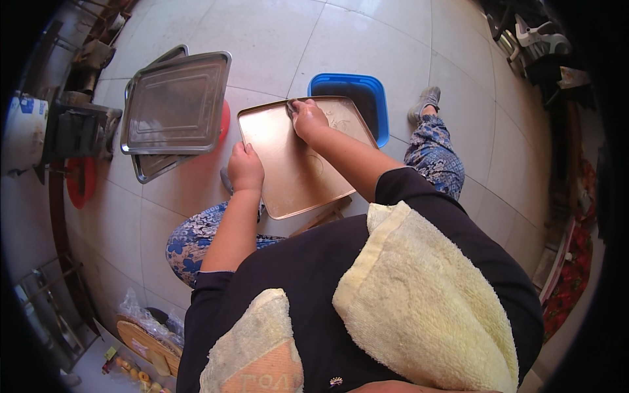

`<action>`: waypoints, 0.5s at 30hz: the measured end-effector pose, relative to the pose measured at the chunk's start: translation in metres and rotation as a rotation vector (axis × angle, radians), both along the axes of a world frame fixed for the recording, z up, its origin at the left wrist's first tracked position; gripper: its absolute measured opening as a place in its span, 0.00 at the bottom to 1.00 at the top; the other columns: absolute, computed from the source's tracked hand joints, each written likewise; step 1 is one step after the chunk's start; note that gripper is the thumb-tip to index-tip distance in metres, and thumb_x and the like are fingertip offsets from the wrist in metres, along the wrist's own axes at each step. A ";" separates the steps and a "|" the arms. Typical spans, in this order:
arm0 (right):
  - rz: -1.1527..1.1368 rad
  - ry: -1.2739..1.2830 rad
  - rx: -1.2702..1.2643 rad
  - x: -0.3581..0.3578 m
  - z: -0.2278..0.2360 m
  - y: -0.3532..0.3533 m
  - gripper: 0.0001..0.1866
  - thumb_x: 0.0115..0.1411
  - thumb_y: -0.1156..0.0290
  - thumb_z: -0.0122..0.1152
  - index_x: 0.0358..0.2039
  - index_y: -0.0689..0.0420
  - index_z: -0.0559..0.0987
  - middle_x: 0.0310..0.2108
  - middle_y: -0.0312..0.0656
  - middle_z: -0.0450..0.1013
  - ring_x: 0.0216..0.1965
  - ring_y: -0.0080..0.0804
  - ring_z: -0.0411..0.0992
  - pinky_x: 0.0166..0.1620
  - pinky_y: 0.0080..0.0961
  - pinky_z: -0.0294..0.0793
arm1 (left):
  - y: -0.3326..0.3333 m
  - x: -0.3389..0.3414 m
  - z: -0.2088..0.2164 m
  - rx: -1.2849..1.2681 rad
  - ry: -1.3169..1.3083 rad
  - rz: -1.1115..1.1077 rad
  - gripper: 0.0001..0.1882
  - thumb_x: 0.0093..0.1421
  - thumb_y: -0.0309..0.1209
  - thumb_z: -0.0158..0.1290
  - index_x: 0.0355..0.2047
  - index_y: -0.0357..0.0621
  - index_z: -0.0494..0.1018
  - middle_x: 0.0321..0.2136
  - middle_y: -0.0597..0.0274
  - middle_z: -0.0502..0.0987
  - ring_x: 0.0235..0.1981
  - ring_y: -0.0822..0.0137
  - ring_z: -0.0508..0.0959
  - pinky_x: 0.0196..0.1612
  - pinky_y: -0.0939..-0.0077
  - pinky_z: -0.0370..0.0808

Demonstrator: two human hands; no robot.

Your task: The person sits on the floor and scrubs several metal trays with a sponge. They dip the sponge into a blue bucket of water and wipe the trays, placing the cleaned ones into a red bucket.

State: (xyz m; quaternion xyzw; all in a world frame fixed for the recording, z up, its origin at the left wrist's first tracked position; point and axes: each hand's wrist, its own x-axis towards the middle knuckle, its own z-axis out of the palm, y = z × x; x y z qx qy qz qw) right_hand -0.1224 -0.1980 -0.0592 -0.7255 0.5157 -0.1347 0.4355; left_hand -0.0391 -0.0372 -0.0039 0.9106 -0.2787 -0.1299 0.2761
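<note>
One copper-coloured tray (295,164) lies tilted over the person's lap, its far edge over the blue basin (377,92); a stack of steel trays (175,105) sits just left of it. Left hand (245,168) grips the tray's left rim, and right hand (308,119) presses a dark scrubbing pad (290,108), clenched, near the tray's far edge

gold tray (295,164) – smooth matt metal | steel trays (175,105) – brushed | towel (426,301) – rough terry cloth
</note>
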 end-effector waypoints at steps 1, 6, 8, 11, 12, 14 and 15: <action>0.077 0.021 -0.079 0.002 0.014 0.005 0.14 0.56 0.73 0.53 0.43 0.55 0.79 0.43 0.49 0.71 0.45 0.49 0.71 0.50 0.37 0.70 | 0.000 0.001 0.003 0.004 0.008 0.006 0.17 0.64 0.41 0.42 0.32 0.38 0.70 0.30 0.41 0.76 0.34 0.39 0.75 0.37 0.51 0.70; 0.392 -0.254 -0.240 0.032 0.044 0.051 0.16 0.55 0.76 0.50 0.43 0.51 0.80 0.41 0.47 0.73 0.43 0.46 0.72 0.48 0.32 0.71 | -0.002 0.007 0.001 -0.168 0.115 0.031 0.22 0.67 0.44 0.39 0.40 0.37 0.72 0.36 0.41 0.76 0.39 0.43 0.75 0.42 0.58 0.70; 0.408 -0.265 -0.298 0.022 0.052 0.060 0.16 0.55 0.75 0.52 0.43 0.48 0.80 0.39 0.46 0.73 0.41 0.46 0.72 0.46 0.33 0.72 | -0.002 0.014 -0.013 -0.280 0.255 0.106 0.22 0.67 0.43 0.40 0.41 0.36 0.72 0.36 0.46 0.77 0.39 0.51 0.76 0.42 0.63 0.71; 0.548 -0.282 -0.340 -0.012 0.055 0.078 0.16 0.54 0.76 0.53 0.42 0.47 0.80 0.39 0.45 0.73 0.41 0.47 0.72 0.45 0.34 0.73 | -0.004 0.019 -0.034 -0.512 0.521 0.186 0.21 0.67 0.43 0.41 0.38 0.34 0.73 0.33 0.53 0.78 0.36 0.61 0.76 0.39 0.66 0.71; 0.594 -0.350 -0.332 -0.026 0.059 0.084 0.15 0.53 0.77 0.54 0.41 0.48 0.80 0.38 0.45 0.73 0.40 0.47 0.72 0.45 0.36 0.73 | -0.004 0.021 -0.035 -0.517 0.608 0.191 0.21 0.67 0.42 0.41 0.38 0.34 0.73 0.33 0.55 0.77 0.36 0.64 0.75 0.39 0.68 0.71; 0.684 -0.333 -0.345 -0.053 0.067 0.101 0.15 0.53 0.74 0.55 0.40 0.44 0.81 0.37 0.43 0.73 0.41 0.45 0.72 0.44 0.37 0.72 | -0.007 0.026 -0.035 -0.490 0.681 0.195 0.20 0.66 0.41 0.42 0.40 0.33 0.73 0.33 0.56 0.77 0.36 0.67 0.74 0.40 0.71 0.71; 0.740 -0.313 -0.377 -0.062 0.064 0.107 0.15 0.53 0.71 0.55 0.41 0.41 0.81 0.38 0.40 0.73 0.42 0.42 0.71 0.45 0.37 0.71 | -0.007 0.025 -0.037 -0.432 0.653 0.206 0.21 0.66 0.41 0.41 0.40 0.33 0.73 0.34 0.54 0.77 0.36 0.65 0.75 0.41 0.70 0.71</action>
